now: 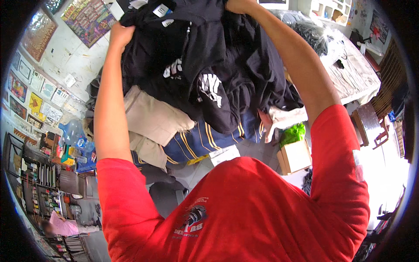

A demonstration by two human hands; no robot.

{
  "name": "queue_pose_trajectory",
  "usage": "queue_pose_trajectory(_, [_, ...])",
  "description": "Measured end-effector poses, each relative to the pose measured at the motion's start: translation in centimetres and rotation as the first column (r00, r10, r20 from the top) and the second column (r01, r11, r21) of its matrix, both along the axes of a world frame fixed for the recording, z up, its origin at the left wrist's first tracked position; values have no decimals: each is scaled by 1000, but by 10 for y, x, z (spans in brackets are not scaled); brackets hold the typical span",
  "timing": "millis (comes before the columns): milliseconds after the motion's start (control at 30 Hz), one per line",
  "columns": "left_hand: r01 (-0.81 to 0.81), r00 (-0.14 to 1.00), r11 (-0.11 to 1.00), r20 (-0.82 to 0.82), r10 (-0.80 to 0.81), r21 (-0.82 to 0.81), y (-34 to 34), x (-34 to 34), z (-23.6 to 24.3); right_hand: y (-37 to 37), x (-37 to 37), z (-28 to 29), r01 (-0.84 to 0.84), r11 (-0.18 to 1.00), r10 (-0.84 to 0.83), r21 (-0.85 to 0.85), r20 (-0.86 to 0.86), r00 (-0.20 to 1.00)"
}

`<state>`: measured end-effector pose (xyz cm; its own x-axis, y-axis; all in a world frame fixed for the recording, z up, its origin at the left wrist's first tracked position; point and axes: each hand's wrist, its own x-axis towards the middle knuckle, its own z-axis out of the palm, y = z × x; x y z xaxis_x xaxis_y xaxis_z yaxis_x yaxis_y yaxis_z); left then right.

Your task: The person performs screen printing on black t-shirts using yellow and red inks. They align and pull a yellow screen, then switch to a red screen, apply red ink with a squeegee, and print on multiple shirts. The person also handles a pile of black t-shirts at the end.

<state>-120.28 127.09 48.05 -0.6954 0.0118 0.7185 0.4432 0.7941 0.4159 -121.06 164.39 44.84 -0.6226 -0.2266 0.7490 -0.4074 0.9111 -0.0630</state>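
Observation:
Both arms stretch far forward, holding up a black sweatshirt (152,48) with small pale tags near its top and white print lower down. My left hand (121,36) is closed on its left edge. At the top rim of the picture my right hand (241,6), partly cut off, grips the cloth further right; its fingertips are hidden. More black cloth hangs in folds below and to the right, and I cannot tell how many garments there are. A sleeve-like part with white print (210,89) droops over a blue striped cloth (196,139).
Beige folded clothing (152,115) lies under the black cloth, near my left forearm. To the right stand a pale table (353,78) with clear plastic-wrapped goods (305,32), and a cardboard box (296,156) below. Posters (89,19) cover the left wall. Someone in pink (63,225) is far left.

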Motion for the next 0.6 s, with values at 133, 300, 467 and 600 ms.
queue_pose_trajectory(133, [54,998,998,23,-55,27,-1,-23,-2,4,-3,7,-42,999,39,19,116,992])
queue_pose_trajectory(300, [130,985,980,91,-145,150,-8,-33,-24,6,50,-12,-138,963,124,230,75,989])
queue_pose_trajectory(467, [208,977,966,13,-213,153,-36,-12,-36,-24,200,-151,-139,981,126,-136,-99,987])
queue_pose_trajectory(600, [165,985,986,-42,-165,-3,18,73,-36,-23,261,-309,62,845,44,-532,185,982])
